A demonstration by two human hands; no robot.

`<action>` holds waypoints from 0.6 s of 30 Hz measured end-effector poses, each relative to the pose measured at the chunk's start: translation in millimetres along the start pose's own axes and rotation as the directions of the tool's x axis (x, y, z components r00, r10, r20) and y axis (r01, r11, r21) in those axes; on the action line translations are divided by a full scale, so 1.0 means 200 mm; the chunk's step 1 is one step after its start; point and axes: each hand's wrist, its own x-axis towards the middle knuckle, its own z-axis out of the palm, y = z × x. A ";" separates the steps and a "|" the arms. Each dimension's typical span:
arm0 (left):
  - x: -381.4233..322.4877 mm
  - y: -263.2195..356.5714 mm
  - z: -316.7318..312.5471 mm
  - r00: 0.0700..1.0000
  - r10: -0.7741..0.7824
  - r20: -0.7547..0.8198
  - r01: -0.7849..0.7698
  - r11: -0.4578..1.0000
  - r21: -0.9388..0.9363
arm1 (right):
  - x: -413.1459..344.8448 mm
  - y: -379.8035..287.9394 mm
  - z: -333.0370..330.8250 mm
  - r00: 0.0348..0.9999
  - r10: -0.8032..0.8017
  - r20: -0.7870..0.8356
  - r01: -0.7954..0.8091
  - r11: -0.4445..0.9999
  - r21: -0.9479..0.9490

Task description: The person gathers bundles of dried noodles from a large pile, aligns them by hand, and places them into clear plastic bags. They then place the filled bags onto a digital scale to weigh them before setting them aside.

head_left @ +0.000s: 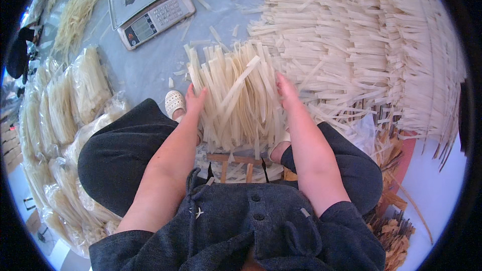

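Observation:
Between my knees is a thick bundle of pale, flat dried noodle-like strips [237, 94], its strips running away from me and a few lying crosswise on top. My left hand [196, 99] presses against the bundle's left side, thumb uppermost. On its right side rests my right hand [287, 91], fingers along the outer strips. Both hands cup the bundle from opposite sides. The fingers' undersides are hidden, as is whatever supports the bundle from below.
A digital scale [150, 11] with a metal pan stands at the upper left. Clear plastic bags of strips [64, 101] are piled at my left. A broad stack of loose strips [339, 45] fills the right. Below the bundle shows a wooden frame [235, 159]. My white clog [174, 101] is beside my left hand.

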 end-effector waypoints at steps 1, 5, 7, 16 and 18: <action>0.03 -0.06 0.03 0.996 0.014 0.090 -0.001 0.989 -0.146 | -0.01 0.01 0.09 0.997 -0.017 0.070 0.014 0.999 0.045; -0.26 0.34 -0.01 0.945 -0.126 0.301 0.199 0.953 -0.228 | -0.12 0.00 0.49 0.975 -0.029 -0.221 -0.095 0.843 -0.530; -0.26 0.40 0.00 0.970 -0.051 0.239 0.091 0.983 -0.160 | -0.02 0.05 0.43 0.996 -0.001 -0.088 -0.048 0.834 -0.550; -0.04 0.41 -0.07 0.997 0.059 -0.058 -0.063 0.995 -0.083 | 0.08 -0.35 0.62 0.918 -0.397 -0.010 0.237 0.567 -0.789; -0.04 0.39 -0.01 0.989 0.142 0.032 -0.138 0.983 -0.117 | 0.07 -0.30 0.69 0.935 -0.352 0.048 0.203 0.420 -0.885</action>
